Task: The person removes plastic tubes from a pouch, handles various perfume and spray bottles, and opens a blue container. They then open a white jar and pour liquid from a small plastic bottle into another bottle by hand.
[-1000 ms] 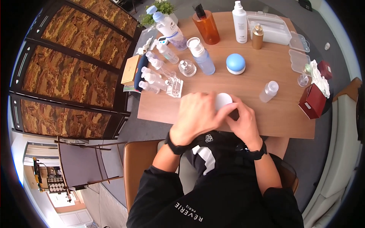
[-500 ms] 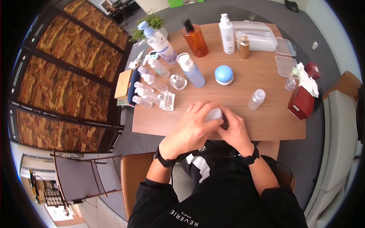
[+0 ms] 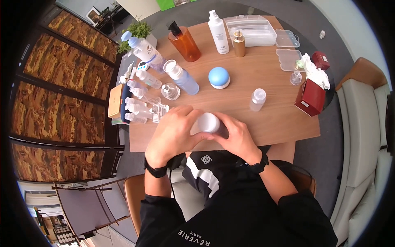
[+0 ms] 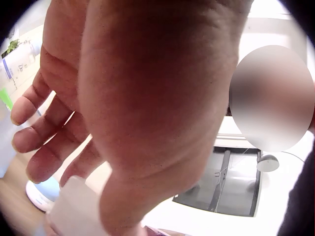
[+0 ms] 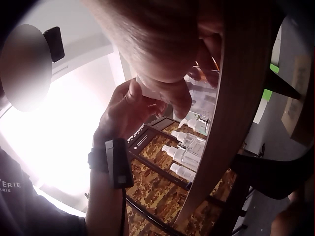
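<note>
A small white round container (image 3: 208, 122) is held between both hands near the front edge of the table, its pale round top facing up. The left hand (image 3: 173, 131) grips its left side with thumb and index finger, while the right hand (image 3: 238, 139) curves thumb and fingers round the right side. In the left wrist view the translucent white container (image 4: 76, 209) touches the left hand (image 4: 142, 98), whose other fingers spread loosely. The right wrist view has the right hand (image 5: 157, 59) close to the left hand (image 5: 125, 110); the container is mostly hidden there.
Several clear bottles (image 3: 138, 110) line the table's left side. Beyond the hands are a blue-lidded jar (image 3: 219, 77), a blue bottle (image 3: 187, 81) and an amber pump bottle (image 3: 187, 45). A frosted bottle (image 3: 257, 100) and a red box (image 3: 310, 98) stand to the right.
The head view has shifted, so the tabletop items appear further left. Both hands keep hold of the container, and its round top now shows more fully between them.
</note>
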Available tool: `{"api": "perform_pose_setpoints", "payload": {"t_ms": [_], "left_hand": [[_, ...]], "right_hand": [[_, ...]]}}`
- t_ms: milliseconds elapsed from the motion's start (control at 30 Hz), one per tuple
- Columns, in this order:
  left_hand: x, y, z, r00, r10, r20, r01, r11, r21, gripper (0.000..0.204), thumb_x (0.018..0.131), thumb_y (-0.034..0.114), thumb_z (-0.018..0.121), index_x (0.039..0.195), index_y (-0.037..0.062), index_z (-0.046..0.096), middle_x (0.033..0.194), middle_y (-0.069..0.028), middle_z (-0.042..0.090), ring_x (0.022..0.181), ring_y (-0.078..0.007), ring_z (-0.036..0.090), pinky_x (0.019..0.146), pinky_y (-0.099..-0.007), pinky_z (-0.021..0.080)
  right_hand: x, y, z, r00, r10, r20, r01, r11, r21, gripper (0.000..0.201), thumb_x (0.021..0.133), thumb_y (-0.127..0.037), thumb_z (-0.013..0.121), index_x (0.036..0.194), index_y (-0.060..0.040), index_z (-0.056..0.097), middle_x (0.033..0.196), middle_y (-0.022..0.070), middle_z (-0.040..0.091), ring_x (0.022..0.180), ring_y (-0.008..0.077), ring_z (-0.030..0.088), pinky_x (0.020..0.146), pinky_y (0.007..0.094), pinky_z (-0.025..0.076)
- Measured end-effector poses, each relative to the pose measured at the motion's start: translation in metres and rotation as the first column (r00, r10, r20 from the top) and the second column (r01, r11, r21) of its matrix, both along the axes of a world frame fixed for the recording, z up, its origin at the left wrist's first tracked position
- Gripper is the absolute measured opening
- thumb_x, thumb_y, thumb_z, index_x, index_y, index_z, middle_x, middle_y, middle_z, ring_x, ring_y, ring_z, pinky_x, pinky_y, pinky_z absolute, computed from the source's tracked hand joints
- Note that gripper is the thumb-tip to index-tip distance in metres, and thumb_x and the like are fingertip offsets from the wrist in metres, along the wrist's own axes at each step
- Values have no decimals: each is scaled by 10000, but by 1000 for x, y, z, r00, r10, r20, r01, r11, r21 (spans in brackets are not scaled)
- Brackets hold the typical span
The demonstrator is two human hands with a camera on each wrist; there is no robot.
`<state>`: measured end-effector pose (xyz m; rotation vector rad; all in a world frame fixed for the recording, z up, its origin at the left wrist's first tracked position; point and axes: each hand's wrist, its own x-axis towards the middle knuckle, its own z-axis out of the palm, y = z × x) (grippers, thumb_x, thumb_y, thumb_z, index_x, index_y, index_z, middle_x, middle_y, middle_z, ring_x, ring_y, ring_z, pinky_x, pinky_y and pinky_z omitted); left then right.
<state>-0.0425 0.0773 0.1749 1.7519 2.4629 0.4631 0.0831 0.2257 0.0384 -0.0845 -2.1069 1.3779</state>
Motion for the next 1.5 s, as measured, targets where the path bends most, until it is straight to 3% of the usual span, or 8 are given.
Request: {"api": "perform_pose_setpoints", "payload": {"t_ms": [100, 200, 367, 433, 600, 867, 1033, 1500], "left_hand": [[-2, -4, -2, 1000, -19, 21, 18, 999, 51, 636, 644, 322, 952, 1151, 33, 698, 1043, -154, 666, 944, -368, 656, 809, -482, 550], [14, 5, 7, 996, -85, 22, 82, 990, 114, 713, 627, 166, 947, 1284, 62, 692, 1401, -181, 596, 1201, -418, 605, 1000, -468, 539], [17, 6, -3, 985, -170, 25, 171, 985, -34, 658, 729, -35, 829, 1346, 101, 647, 1340, -166, 601, 1154, -410, 629, 959, -490, 558], [14, 6, -6, 993, -37, 110, 44, 997, -57, 631, 750, -31, 823, 1341, 103, 649, 1310, -161, 611, 1028, -388, 675, 881, -476, 585], [2, -2, -8, 989, 76, 126, -97, 981, 169, 570, 734, 213, 957, 1204, 13, 706, 976, -133, 701, 827, -285, 676, 749, -382, 557], [2, -26, -17, 956, 191, 221, -239, 946, 219, 565, 761, 263, 922, 1197, -19, 699, 960, -134, 707, 836, -250, 661, 786, -354, 529], [-1, -36, -40, 952, 161, 259, -273, 829, 487, 552, 759, 225, 921, 1212, 0, 700, 949, -124, 679, 805, -259, 617, 758, -365, 505], [4, -31, -54, 958, 190, 215, -277, 810, 518, 561, 771, 246, 919, 1208, -22, 691, 997, -148, 701, 833, -273, 628, 770, -379, 514]], "right_hand": [[3, 2, 2, 999, 22, 35, -21, 1000, -19, 572, 816, -129, 881, 1319, -32, 626, 1125, 200, 737, 981, 406, 720, 828, 464, 598], [3, 3, 3, 999, 23, 42, -23, 1000, -2, 573, 817, -140, 884, 1314, -22, 624, 1105, 200, 734, 969, 404, 718, 818, 462, 596], [3, 2, 2, 998, 24, 66, -21, 999, -44, 564, 822, -149, 885, 1306, -18, 627, 1096, 202, 731, 962, 408, 715, 810, 463, 594], [4, 2, 0, 997, 34, 75, -31, 999, -44, 560, 824, -152, 886, 1302, -17, 628, 1103, 201, 732, 966, 408, 716, 812, 464, 594], [2, 2, 0, 1000, 9, 22, -9, 1000, -9, 554, 836, -162, 884, 1306, -22, 625, 1126, 206, 734, 976, 406, 722, 820, 463, 596], [2, 2, -3, 996, 51, 71, -49, 998, -27, 590, 838, -173, 894, 1337, -22, 616, 1164, 198, 739, 1025, 390, 733, 869, 451, 602], [2, 2, -4, 999, 19, 39, -19, 1000, -10, 576, 847, -181, 882, 1331, -29, 610, 1130, 206, 735, 986, 404, 722, 847, 461, 594], [1, 2, -3, 998, 26, 55, -27, 1000, 5, 628, 803, -134, 923, 1344, -6, 632, 1179, 193, 746, 1044, 358, 751, 885, 428, 612]]}}
